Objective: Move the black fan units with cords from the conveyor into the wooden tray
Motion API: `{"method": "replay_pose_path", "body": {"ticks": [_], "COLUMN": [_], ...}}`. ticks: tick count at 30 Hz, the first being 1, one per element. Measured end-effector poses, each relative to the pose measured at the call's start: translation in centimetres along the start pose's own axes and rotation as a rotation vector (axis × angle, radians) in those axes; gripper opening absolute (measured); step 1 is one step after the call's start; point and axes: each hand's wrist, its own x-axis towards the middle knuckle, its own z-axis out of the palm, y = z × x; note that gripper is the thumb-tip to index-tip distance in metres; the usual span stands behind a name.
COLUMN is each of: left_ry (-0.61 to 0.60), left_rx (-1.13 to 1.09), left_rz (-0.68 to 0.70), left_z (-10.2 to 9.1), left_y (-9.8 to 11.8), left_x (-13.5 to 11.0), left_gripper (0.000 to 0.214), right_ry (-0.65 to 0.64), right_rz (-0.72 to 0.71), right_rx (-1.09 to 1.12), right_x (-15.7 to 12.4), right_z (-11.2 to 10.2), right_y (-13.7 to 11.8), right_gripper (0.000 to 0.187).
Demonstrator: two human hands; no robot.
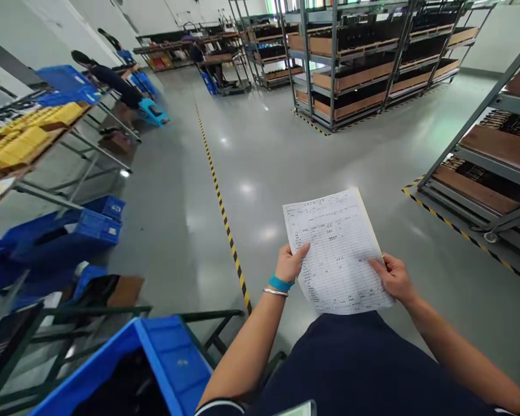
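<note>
I hold a printed paper form [335, 248] in front of me with both hands. My left hand [289, 263] pinches its left edge, thumb on top; a blue band and a thin bracelet sit on that wrist. My right hand [393, 277] grips the lower right edge, thumb lying across the sheet. The form is white with rows of small print and is tilted slightly to the left. Below it shows my dark blue clothing.
A blue crate [156, 358] on a green frame stands at lower left, more blue crates [65, 231] beyond. A yellow-black floor line [225, 219] runs ahead. Metal racks [351, 63] with brown trays stand far and right [494, 150]. A person [112, 81] bends over at a table far left.
</note>
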Motion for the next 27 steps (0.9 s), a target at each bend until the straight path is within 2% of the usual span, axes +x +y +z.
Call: {"method": "replay_pose_path", "body": {"ticks": [4, 8, 12, 16, 19, 23, 27], "left_ry": [-0.052, -0.015, 0.118, 0.263, 0.341, 0.35, 0.303], "left_rx": [-0.026, -0.08, -0.099, -0.114, -0.155, -0.188, -0.156], "left_rz": [-0.009, -0.005, 0.006, 0.045, 0.062, 0.052, 0.003], "left_z": [1.1, 1.3, -0.2, -4.2, -8.4, -13.8, -17.0], "left_y": [2.1, 4.2, 9.0, 13.9, 16.6, 20.9, 27.6], "left_x": [15.1, 31.2, 46.0, 59.4, 70.7, 87.7, 104.2], "left_gripper": [0.048, 0.05, 0.056, 0.057, 0.056, 0.057, 0.056], "right_ry": [0.003, -0.029, -0.14, -0.316, -0.384, -0.376, -0.287], "right_rz": [-0.003, -0.007, 0.014, 0.025, 0.005, -0.012, -0.013], "right_rx": [0.036, 0.075, 0.035, -0.049, -0.102, -0.126, -0.149], "right_x": [15.2, 32.8, 51.0, 68.9, 82.1, 98.3, 112.3], "right_z": [0.2, 1.4, 4.6, 10.4, 16.0, 23.2, 28.7], "right_y": [-0.2, -0.1, -4.0, -8.3, -9.5, -10.9, -15.5], "right_gripper": [0.033, 0.032, 0.036, 0.04, 0.04, 0.039, 0.039]}}
